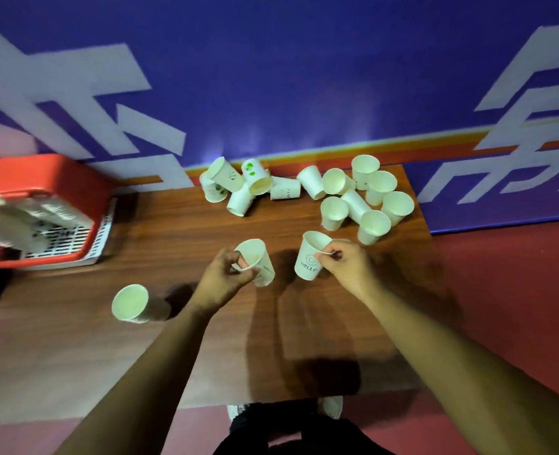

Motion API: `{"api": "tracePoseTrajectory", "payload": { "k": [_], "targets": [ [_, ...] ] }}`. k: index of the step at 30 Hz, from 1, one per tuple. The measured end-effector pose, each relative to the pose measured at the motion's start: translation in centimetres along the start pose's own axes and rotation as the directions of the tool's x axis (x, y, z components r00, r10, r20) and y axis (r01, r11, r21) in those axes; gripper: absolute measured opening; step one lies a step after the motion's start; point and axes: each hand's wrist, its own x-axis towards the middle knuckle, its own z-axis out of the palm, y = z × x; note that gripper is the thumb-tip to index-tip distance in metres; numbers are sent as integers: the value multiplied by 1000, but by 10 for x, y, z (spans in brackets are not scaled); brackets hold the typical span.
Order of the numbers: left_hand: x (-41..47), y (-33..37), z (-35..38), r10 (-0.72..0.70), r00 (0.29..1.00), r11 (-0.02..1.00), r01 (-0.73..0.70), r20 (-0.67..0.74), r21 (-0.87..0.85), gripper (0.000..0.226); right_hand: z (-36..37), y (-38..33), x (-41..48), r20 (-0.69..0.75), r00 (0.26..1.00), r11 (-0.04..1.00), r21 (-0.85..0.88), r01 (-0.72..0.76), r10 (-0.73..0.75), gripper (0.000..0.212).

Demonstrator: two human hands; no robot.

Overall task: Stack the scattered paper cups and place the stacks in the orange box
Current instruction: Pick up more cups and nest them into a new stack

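Head view puts you midway: your left hand [225,279] pinches a cup [255,259], your right hand [343,262] a HELLO cup [309,261], blurred stacks [6,228] seemingly fill the box [42,178] at left, and loose cups [334,182] crowd the table [173,231] above.

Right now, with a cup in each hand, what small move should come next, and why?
Probably lift the HELLO cup, pinched at its rim by the right hand, and lower it into the paper cup that the left hand grips. Both mouths face up, the two cups are apart and not yet nested, and stacking comes before anything goes into the orange box.
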Motion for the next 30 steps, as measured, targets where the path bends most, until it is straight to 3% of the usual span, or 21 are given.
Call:
{"api": "tracePoseTrajectory", "payload": {
  "k": [1, 3, 6, 12, 18, 21, 26, 30],
  "targets": [
    [-6, -7, -22, 2, 1000, 999, -3, -17, -34, 28, 14, -17, -1, 23, 1000, 1000, 6, -6, 6, 18],
    [-21, -22, -67, 20, 997, 994, -28, -75, -104, 56, 43, -49, -3, 67, 998, 999, 32, -13, 11, 18],
    [-42, -52, -135, 45, 985, 998, -53, -167, -45, 87, 86, -96, -9, 91, 995, 998, 55, 27, -32, 17],
    [-72, -117, -224, 71, 972, 996, -58, -224, 66, 65, 166, -161, -21, 159, 983, 995, 67, 79, -89, 18],
    [-59, -166, -228, 93, 988, 970, -63, -120, 236, 72, 209, -193, -27, 158, 982, 994, 65, 91, -101, 14],
    [-52, -188, -217, 70, 997, 957, -60, -27, 282, 81, 218, -200, -30, 195, 978, 994, 102, 48, -67, 36],
    [-48, -198, -225, 5, 992, 982, -29, 129, 189, 114, 235, -212, -34, 287, 956, 995, 98, 26, -53, 75],
    [-51, -196, -255, 59, 994, 998, -56, 89, -27, 99, 257, -225, -41, 372, 919, 992, 41, 122, -128, 86]
  ]
}}
